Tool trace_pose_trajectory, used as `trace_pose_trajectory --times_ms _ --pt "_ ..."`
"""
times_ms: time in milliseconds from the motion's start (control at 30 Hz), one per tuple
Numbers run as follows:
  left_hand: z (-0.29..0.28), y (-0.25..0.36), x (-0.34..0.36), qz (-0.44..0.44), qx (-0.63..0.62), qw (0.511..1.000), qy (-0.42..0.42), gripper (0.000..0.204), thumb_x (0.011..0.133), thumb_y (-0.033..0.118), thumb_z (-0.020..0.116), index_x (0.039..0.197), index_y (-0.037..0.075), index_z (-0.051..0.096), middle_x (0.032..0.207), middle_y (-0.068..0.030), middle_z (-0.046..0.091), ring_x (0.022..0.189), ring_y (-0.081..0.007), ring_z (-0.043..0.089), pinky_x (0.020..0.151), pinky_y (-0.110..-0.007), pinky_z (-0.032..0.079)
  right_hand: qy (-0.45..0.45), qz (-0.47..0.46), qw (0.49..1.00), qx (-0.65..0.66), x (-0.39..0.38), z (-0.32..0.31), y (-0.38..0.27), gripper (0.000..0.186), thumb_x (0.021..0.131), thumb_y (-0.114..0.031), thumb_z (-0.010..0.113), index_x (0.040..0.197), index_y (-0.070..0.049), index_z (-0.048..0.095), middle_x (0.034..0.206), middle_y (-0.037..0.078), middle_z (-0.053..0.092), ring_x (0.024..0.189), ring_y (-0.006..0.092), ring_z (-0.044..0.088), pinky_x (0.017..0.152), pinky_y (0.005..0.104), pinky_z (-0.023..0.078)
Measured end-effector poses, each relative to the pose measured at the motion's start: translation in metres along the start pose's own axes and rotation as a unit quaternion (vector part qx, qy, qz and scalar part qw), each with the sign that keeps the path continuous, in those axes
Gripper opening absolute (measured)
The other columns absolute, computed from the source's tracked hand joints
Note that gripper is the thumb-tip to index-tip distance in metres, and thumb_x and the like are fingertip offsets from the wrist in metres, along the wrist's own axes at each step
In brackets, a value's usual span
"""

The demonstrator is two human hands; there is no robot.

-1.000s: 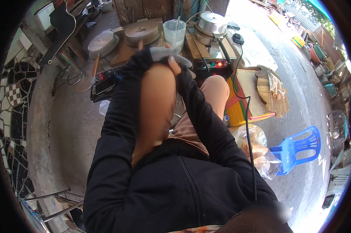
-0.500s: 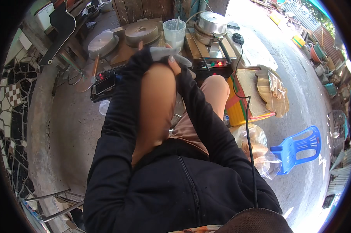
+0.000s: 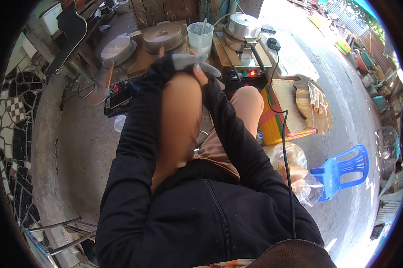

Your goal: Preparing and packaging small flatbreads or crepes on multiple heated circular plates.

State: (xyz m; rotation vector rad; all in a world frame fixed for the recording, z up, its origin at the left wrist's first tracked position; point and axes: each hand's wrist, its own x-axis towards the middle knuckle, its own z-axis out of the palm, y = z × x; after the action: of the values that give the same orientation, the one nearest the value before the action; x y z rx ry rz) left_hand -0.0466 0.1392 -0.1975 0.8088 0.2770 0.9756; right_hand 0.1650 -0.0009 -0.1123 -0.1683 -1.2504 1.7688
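At the raised knee (image 3: 179, 111), both hands meet on a grey cloth (image 3: 183, 60). Right hand (image 3: 200, 71): fingers curled together over the cloth's near edge, clamped on it, painted nails visible. Left hand (image 3: 168, 62): mostly hidden under the cloth and the black sleeve (image 3: 134, 134), so can't tell whether its fingers are closed or spread. Cloth sits on top of the knee, draped toward the worktop side.

Just beyond the hands, on the low worktop (image 3: 141, 67): clear plastic cup (image 3: 199, 38) with a stick in it, touching nothing else that I can see. 2 round metal lidded pans left of the cup (image 3: 162, 38) (image 3: 116, 48), 1 shiny steel pot (image 3: 242, 26) right of it. Control box with red lamps (image 3: 248, 73) sits under the pot, black cable (image 3: 284, 134) running down from it past the right sleeve.

Right of the legs: bagged food (image 3: 295, 172), blue plastic chair (image 3: 342, 169), both on the concrete floor (image 3: 76, 147).
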Motion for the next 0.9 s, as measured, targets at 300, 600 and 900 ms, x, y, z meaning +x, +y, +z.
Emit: trace_pose_trajectory --times_ms 300,600,900 --pt "0.037 0.009 -0.007 -0.063 0.088 0.994 -0.031 0.072 0.086 0.05 0.049 0.138 0.002 0.036 0.148 -0.0169 0.025 0.135 -0.0285 0.025 0.113 -0.037 0.015 0.005 0.008 1.0 0.023 0.0 -0.002 0.001 0.056 0.094 -0.027 0.051 0.144 -0.013 0.031 0.13 0.015 0.047 0.104 0.0192 0.052 0.089 0.0279 0.044" --pt "0.074 0.014 -0.016 -0.124 0.176 0.975 -0.06 0.073 0.085 0.053 0.049 0.137 0.003 0.039 0.149 -0.0166 0.024 0.136 -0.0282 0.024 0.113 -0.037 0.014 0.001 0.011 1.0 0.026 0.0 0.0 -0.001 0.056 0.094 -0.027 0.051 0.144 -0.011 0.03 0.132 0.015 0.046 0.107 0.0189 0.051 0.091 0.0278 0.042" --pt "0.107 0.016 -0.027 -0.183 0.261 0.944 -0.088 0.073 0.084 0.056 0.049 0.136 0.004 0.042 0.149 -0.0162 0.023 0.137 -0.028 0.022 0.113 -0.037 0.013 0.004 0.009 1.0 0.012 0.0 0.001 -0.001 0.056 0.095 -0.028 0.049 0.144 -0.008 0.03 0.132 0.014 0.045 0.109 0.018 0.049 0.092 0.0273 0.04"
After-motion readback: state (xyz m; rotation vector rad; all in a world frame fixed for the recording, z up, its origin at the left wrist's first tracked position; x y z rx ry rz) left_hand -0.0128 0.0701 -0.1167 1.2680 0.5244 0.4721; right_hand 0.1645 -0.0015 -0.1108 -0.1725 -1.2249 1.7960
